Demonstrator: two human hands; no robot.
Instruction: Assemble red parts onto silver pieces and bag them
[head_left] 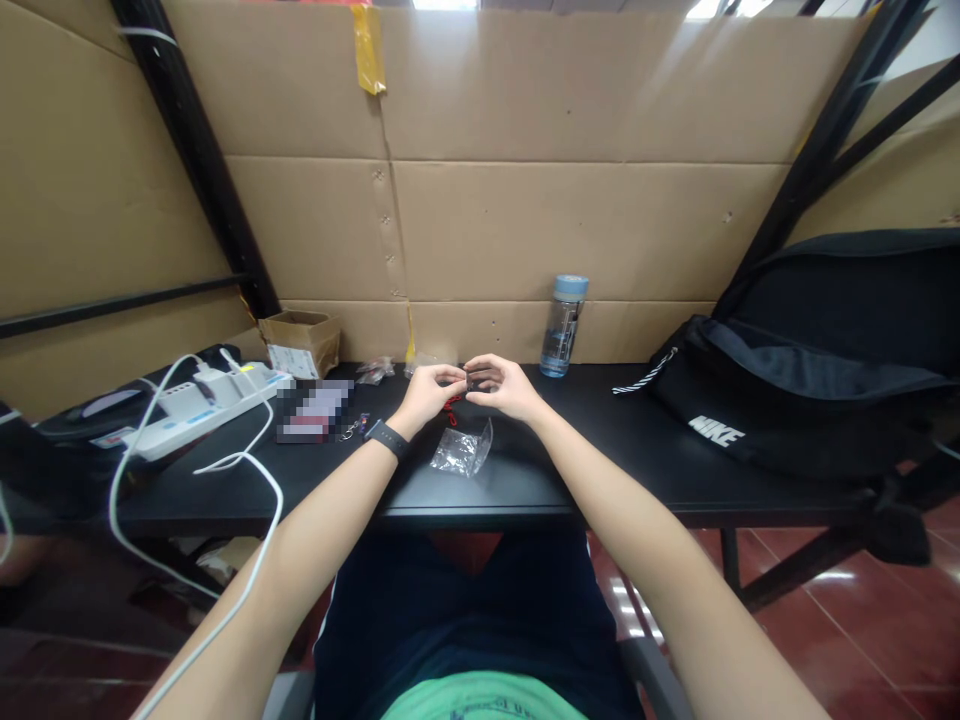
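Observation:
Over the black desk, my left hand (431, 392) and my right hand (508, 387) meet fingertip to fingertip. Pinched between them is a small dark piece (469, 382), too small and covered to name. A thin red cord (451, 410) dangles just under the left fingers; whether it is joined to the dark piece I cannot tell. The fingers of both hands are closed in, partly hiding what they hold. Nearer to me, a clear plastic bag (456, 453) lies crumpled on the desk (517, 480), apart from both hands.
Small clear packets (375, 371) lie behind my left hand. Leftward are a phone-sized blurred item (313, 412), a small cardboard box (304, 340) and a white power strip (202, 405) with a loose cable. A water bottle (562, 328) stands behind; a black backpack (810, 370) sits right.

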